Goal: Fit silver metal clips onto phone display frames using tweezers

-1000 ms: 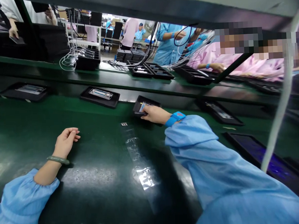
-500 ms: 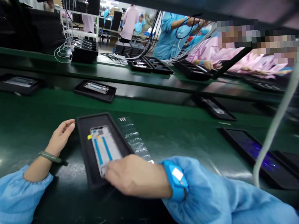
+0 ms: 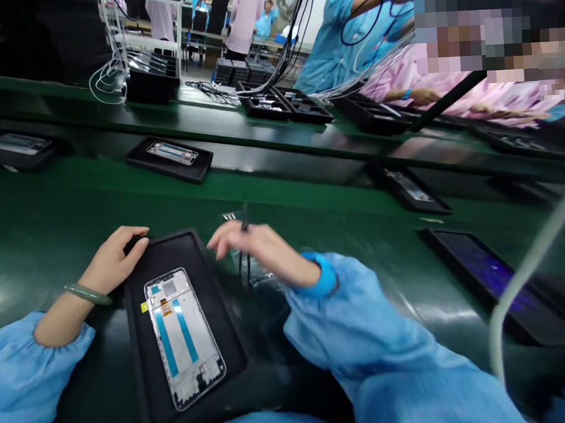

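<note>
A black tray (image 3: 182, 245) lies before me, holding a phone frame (image 3: 201, 329) with blue strips, an orange flex piece and a yellow tab on its left edge. My left hand (image 3: 112, 261) rests at the tray's upper left edge, thumb and fingers apart, holding nothing. Right of the tray, above the bench, my right hand (image 3: 256, 244) is slightly blurred. Dark tweezers (image 3: 244, 264) are in it, points downward; the exact grip is smeared. Beneath that hand lies a clear plastic strip (image 3: 262, 279), mostly covered by hand and sleeve.
Farther back stand trays with phone frames, one at centre left (image 3: 170, 160) and another at right (image 3: 409, 186). A tray with a purple-lit screen (image 3: 484, 270) lies right. A pale cable (image 3: 509, 294) hangs in front of it. Co-workers in pink and blue sit or stand beyond the bench.
My right hand has left the lower end of the phone frame and moved up and right, over the plastic strip. The tray and frame have come nearer and left. My left hand now meets the tray's edge.
</note>
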{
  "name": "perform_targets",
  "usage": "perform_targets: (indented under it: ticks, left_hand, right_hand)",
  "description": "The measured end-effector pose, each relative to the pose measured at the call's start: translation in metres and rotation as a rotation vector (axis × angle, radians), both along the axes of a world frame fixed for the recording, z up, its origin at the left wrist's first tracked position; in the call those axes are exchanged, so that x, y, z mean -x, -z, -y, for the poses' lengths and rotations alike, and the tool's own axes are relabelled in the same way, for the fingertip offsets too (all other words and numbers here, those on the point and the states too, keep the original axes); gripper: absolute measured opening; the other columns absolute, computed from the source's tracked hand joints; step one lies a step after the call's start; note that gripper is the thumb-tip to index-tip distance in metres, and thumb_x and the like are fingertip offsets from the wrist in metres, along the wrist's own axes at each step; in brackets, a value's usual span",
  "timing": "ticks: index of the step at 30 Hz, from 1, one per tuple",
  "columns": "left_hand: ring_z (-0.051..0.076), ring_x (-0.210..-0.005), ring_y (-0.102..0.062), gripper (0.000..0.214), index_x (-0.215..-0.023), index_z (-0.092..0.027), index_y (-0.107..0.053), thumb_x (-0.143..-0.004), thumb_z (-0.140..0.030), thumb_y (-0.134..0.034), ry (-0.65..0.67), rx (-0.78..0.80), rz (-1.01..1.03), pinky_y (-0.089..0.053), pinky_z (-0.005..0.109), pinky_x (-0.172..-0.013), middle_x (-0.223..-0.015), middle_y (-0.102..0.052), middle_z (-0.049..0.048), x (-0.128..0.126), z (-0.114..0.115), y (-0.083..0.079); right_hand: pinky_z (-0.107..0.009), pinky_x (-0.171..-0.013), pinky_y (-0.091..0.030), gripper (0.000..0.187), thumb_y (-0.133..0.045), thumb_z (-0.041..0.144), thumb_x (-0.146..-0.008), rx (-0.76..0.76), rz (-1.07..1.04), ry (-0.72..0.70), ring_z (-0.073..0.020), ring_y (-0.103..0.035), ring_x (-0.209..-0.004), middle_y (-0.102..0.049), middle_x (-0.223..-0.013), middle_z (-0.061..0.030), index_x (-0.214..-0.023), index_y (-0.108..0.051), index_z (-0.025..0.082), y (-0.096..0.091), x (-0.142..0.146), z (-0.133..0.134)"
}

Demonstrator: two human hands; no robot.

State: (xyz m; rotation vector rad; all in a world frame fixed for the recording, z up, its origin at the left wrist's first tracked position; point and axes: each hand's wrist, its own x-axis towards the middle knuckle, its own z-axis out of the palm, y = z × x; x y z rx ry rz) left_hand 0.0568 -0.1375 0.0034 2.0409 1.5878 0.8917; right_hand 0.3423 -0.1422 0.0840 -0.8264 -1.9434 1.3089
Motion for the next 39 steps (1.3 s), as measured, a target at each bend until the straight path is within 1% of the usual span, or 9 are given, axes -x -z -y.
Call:
perform_targets:
  ticks: [2,4,9,13,17,23,30,34,39]
  left_hand:
    - [0.025,-0.11,-0.053,0.039,-0.113,-0.021,-0.057,-0.086,-0.045,-0.042,0.081,-0.039,-0.062,-0.039,0.039,-0.098,-0.113,-0.06,0.0084,-0.012,-0.002,-0.01]
    - [0.024,-0.116,-0.049,0.04,-0.117,-0.021,-0.055,-0.087,-0.043,-0.042,0.214,-0.05,-0.131,-0.037,0.04,-0.102,-0.119,-0.058,0.0077,-0.031,-0.004,-0.02]
    - [0.025,-0.131,-0.036,0.043,-0.124,-0.022,-0.051,-0.088,-0.044,-0.044,0.517,-0.046,-0.302,-0.027,0.044,-0.108,-0.137,-0.047,0.0072,-0.094,-0.007,-0.028]
    - [0.029,-0.134,-0.03,0.046,-0.127,-0.02,-0.048,-0.09,-0.045,-0.041,0.585,-0.054,-0.403,-0.021,0.052,-0.108,-0.139,-0.043,0.0111,-0.129,-0.013,-0.018]
    - [0.032,-0.133,-0.03,0.047,-0.128,-0.018,-0.047,-0.092,-0.045,-0.035,0.595,-0.059,-0.452,-0.019,0.057,-0.107,-0.139,-0.043,0.0137,-0.139,-0.017,-0.009]
    - [0.031,-0.129,-0.037,0.044,-0.122,-0.015,-0.052,-0.092,-0.042,-0.036,0.608,-0.048,-0.428,-0.016,0.058,-0.107,-0.136,-0.046,0.016,-0.139,-0.015,-0.004]
    - [0.025,-0.128,-0.04,0.034,-0.116,-0.019,-0.054,-0.087,-0.036,-0.047,0.549,0.015,-0.22,-0.02,0.049,-0.109,-0.132,-0.051,0.0108,-0.134,-0.016,-0.014]
    - [0.019,-0.098,-0.06,0.03,-0.108,-0.018,-0.053,-0.089,-0.038,-0.041,0.375,0.089,-0.023,-0.047,0.034,-0.086,-0.106,-0.063,0.0081,-0.113,-0.007,-0.035]
    - [0.015,-0.064,-0.06,0.028,-0.084,-0.019,-0.057,-0.081,-0.045,-0.048,0.093,0.327,0.381,-0.049,0.028,-0.06,-0.074,-0.064,0.0018,-0.088,0.017,-0.052]
  right_hand:
    - [-0.018,-0.05,-0.047,0.041,-0.042,0.046,-0.09,0.134,-0.106,0.388,-0.0082,-0.055,-0.056,-0.062,-0.071,-0.0029,-0.069,-0.06,0.015,0.014,-0.019,-0.039]
    - [-0.017,-0.044,-0.047,0.043,-0.043,0.053,-0.088,0.315,-0.239,0.582,-0.0063,-0.052,-0.048,-0.06,-0.067,-0.0017,-0.072,-0.055,0.015,0.033,-0.034,-0.068]
    - [-0.021,-0.058,-0.057,0.03,-0.065,0.043,-0.078,0.422,-0.286,0.683,-0.0071,-0.06,-0.054,-0.061,-0.065,0.0012,-0.076,-0.051,0.016,0.074,-0.041,-0.097]
    - [-0.016,-0.042,-0.052,0.029,-0.072,0.037,-0.071,0.336,-0.209,0.768,-0.0076,-0.058,-0.045,-0.059,-0.057,0.0037,-0.076,-0.052,0.016,0.091,-0.03,-0.102]
    - [-0.015,-0.035,-0.049,0.026,-0.073,0.032,-0.07,0.296,-0.132,0.791,-0.0088,-0.058,-0.04,-0.058,-0.052,0.004,-0.073,-0.053,0.016,0.098,-0.022,-0.109]
    - [-0.014,-0.034,-0.047,0.023,-0.074,0.026,-0.07,0.347,-0.139,0.767,-0.0081,-0.056,-0.038,-0.057,-0.048,0.0046,-0.07,-0.053,0.016,0.09,-0.021,-0.108]
    - [-0.012,-0.039,-0.047,0.027,-0.071,0.037,-0.072,0.43,-0.348,0.634,-0.0031,-0.052,-0.039,-0.062,-0.058,0.0029,-0.068,-0.056,0.015,0.047,-0.017,-0.082]
    - [-0.013,-0.038,-0.047,0.03,-0.073,0.041,-0.068,0.426,-0.481,0.539,-0.0035,-0.052,-0.039,-0.063,-0.06,0.0027,-0.068,-0.056,0.016,0.032,0.005,-0.054]
    - [-0.015,-0.039,-0.049,0.029,-0.071,0.042,-0.07,0.449,-0.459,0.437,-0.0057,-0.055,-0.042,-0.064,-0.062,0.0027,-0.07,-0.056,0.017,0.031,0.038,-0.029]
